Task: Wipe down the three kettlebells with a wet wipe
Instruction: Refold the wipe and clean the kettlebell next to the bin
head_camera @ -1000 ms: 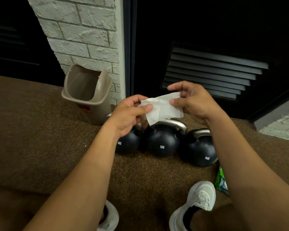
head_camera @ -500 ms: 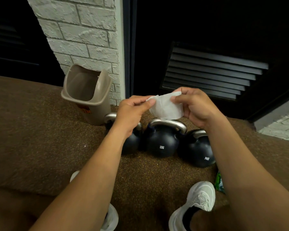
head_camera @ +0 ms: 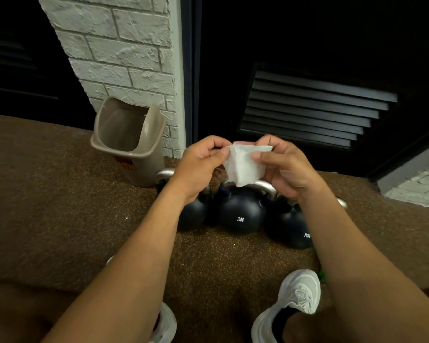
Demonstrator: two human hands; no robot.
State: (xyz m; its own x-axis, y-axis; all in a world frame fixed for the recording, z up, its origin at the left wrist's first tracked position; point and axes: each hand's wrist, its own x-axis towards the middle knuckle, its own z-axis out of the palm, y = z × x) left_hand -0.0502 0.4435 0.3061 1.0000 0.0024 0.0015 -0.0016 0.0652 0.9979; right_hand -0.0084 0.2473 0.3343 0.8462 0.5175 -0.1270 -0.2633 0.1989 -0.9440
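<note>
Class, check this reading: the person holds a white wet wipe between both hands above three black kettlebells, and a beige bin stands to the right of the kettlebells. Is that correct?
Not quite. In the head view the beige bin stands to the left of the kettlebells, by the brick pillar, not to the right. The rest holds: the left hand and right hand hold the white wet wipe above them.

Left kettlebell (head_camera: 193,211) and right kettlebell (head_camera: 289,226) half behind forearms.
</note>
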